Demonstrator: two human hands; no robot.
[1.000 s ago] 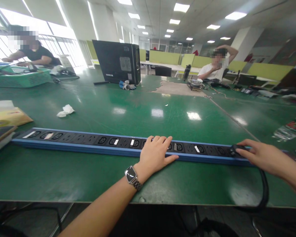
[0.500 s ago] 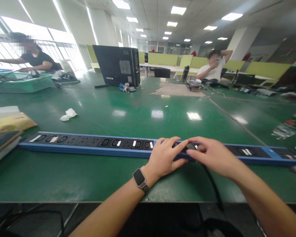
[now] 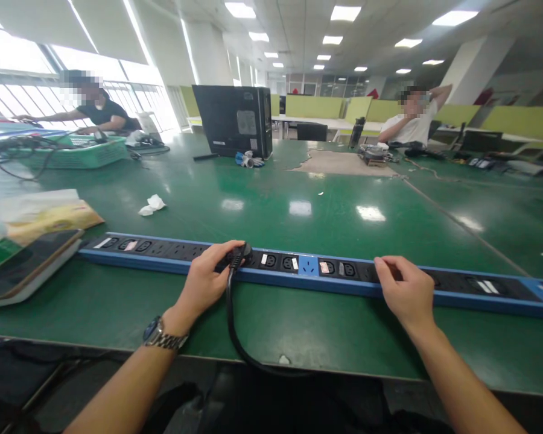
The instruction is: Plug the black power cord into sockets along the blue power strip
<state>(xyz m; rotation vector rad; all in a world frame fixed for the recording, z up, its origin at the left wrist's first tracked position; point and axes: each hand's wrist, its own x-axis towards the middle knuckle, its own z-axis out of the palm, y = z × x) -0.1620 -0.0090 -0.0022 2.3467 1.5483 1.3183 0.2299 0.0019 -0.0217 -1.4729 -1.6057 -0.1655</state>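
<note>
A long blue power strip [image 3: 289, 283] with black sockets lies across the table in front of me. My left hand [image 3: 208, 271] is closed round a black power plug [image 3: 245, 252] at the strip's left-middle sockets; whether its pins are fully inside is hidden. From the plug a thick black cable [image 3: 230, 313] drops and curves right over the table's front edge. My right hand [image 3: 407, 292] grips the strip farther right, its fingers curled over the socket side and its thumb near the index finger. A blue socket [image 3: 308, 266] and several labelled ones show between my hands.
At the left lie a phone-like dark slab [image 3: 31, 265] and a yellow packet [image 3: 49, 216], near crumpled tissue [image 3: 152, 205]. Farther back are a green basket [image 3: 81, 154], a black computer case [image 3: 233, 120] and gloves [image 3: 250, 160]. Two people sit beyond the table.
My left hand has moved left along the strip with the plug, which was between both hands before. My right hand has let go of the plug and shifted right onto the strip.
</note>
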